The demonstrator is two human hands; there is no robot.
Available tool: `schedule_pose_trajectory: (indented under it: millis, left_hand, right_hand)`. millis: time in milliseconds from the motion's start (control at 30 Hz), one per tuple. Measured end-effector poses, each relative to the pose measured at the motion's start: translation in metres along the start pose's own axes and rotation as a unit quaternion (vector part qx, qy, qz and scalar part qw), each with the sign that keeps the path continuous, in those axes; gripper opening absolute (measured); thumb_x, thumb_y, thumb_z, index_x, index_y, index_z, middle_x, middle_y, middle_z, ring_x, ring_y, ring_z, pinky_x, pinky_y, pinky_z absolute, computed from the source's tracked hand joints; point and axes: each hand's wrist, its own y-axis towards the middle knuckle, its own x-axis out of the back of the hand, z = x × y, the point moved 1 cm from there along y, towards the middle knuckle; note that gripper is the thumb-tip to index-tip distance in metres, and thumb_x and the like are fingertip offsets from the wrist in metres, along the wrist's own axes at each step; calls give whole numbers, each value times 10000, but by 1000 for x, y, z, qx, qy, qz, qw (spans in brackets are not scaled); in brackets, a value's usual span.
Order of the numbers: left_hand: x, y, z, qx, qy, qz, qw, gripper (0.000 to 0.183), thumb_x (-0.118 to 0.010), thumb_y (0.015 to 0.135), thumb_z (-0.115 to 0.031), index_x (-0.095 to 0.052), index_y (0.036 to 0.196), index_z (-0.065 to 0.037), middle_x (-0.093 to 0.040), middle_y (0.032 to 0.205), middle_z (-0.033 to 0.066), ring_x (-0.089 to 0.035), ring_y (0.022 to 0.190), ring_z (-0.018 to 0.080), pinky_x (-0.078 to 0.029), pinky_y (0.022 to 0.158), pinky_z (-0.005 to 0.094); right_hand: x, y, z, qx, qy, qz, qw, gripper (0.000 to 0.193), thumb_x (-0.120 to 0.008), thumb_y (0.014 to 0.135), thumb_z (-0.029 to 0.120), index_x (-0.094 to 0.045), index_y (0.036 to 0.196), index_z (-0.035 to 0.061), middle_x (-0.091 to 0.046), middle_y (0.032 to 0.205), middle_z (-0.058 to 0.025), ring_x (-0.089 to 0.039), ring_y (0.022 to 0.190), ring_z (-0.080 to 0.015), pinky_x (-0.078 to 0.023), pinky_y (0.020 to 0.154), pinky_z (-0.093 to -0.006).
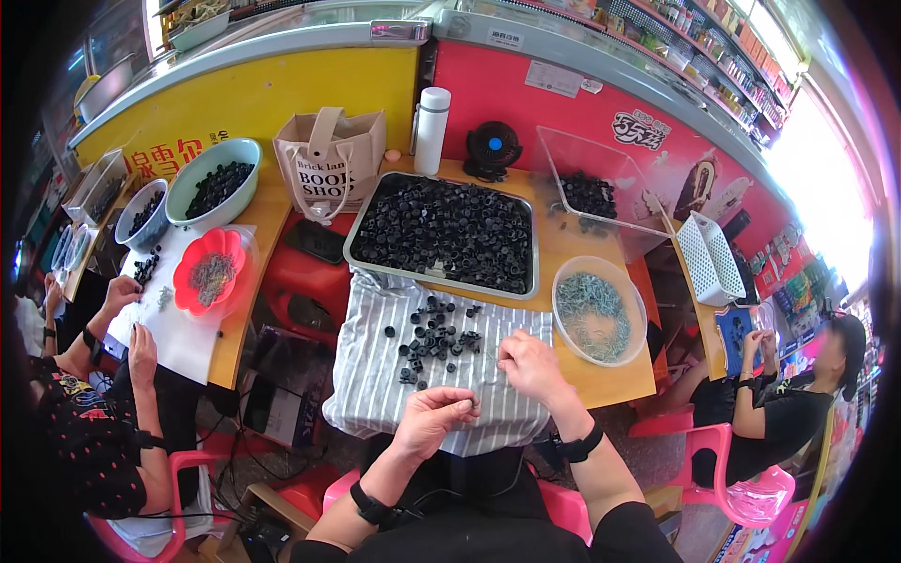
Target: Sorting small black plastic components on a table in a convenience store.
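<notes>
plenty of small black parts (436, 336) lie about me, so the work looks well short of done.
my left hand (435, 422) pinches what looks like one black part (466, 403); my right hand (533, 364) is curled, its grip i cannot tell. a loose cluster sits on the striped cloth (361, 380), many more fill the metal tray (441, 281) beyond, thin pieces (589, 305) lie in the round tub (644, 324); which are finished, i cannot tell.

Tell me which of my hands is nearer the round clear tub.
Right. Your right hand is below-left of the round tub in the picture, not touching; your left hand is farther left and lower.
</notes>
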Motion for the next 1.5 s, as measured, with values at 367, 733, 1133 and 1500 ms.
schedule_pose_trajectory:
  millis: [367,733,1133,1500]
  left_hand:
    - [3,0,3,-1,1,-3,1000,178,-640,918,21,-679,1092,26,-714,1031,147,-705,916,229,-576,809,331]
    - [5,2,4,-10,-14,7,1000,203,-650,903,35,-676,1104,25,-709,1062,161,-702,938,243,-570,840,341]
    - [2,0,4,-31,32,5,999,190,-657,883,63,-709,1064,37,-694,1059,130,-684,952,207,-566,872,331]
    - [3,0,5,-39,71,-1,997,180,-648,882,71,-720,1044,37,-677,1062,118,-673,959,202,-556,872,318]
  right_hand:
    - [-7,-13,0,17,121,-102,987,66,-624,770,10,-582,813,37,-618,808,-127,-628,720,-324,-483,620,-405]
    - [-18,-52,35,-48,506,10,861,172,-628,811,-55,-596,957,29,-601,823,17,-567,715,-29,-472,634,-208]
    - [-14,-45,44,-72,478,45,874,207,-617,793,-65,-546,972,10,-585,763,-7,-537,672,-34,-432,575,-215]
    - [-11,-49,56,-107,476,13,873,213,-651,822,-44,-530,986,16,-587,747,8,-521,633,-26,-405,536,-202]
